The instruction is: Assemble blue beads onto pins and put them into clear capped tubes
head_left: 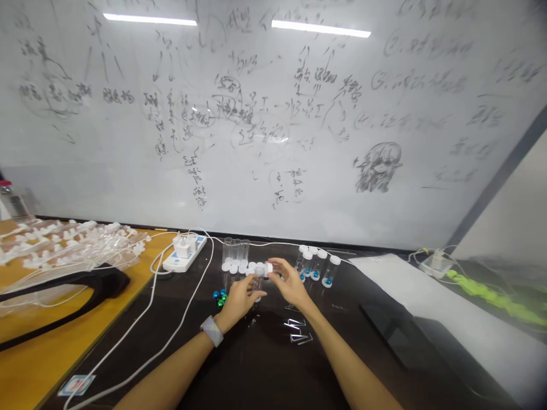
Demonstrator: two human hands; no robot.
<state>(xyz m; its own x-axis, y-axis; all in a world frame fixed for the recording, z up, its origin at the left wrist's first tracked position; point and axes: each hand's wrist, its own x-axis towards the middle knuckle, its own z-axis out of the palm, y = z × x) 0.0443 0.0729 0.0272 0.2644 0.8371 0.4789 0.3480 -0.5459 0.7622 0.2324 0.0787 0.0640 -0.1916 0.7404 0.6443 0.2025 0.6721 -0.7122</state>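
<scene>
My left hand [237, 298] is closed around a clear plastic tube [258, 273], partly hidden by the fingers. Between the fingertips of my right hand [292, 286] is a white cap [268, 267], close beside the tube's mouth; I cannot tell whether they touch. Several loose white caps [233, 268] lie just beyond my hands, in front of upright clear tubes [236, 250]. Shiny blue and green balls [221, 298] sit left of my left hand. To the right stand several capped tubes [318, 266] with blue balls inside. Bent metal pieces [298, 331] lie below my right hand.
A white power strip [184, 254] with trailing cables lies at the left. Bagged white parts [77, 242] and a black strap-like object [106, 281] rest on the yellow table. A dark flat device [391, 336] lies at the right. A whiteboard [265, 188] rises behind.
</scene>
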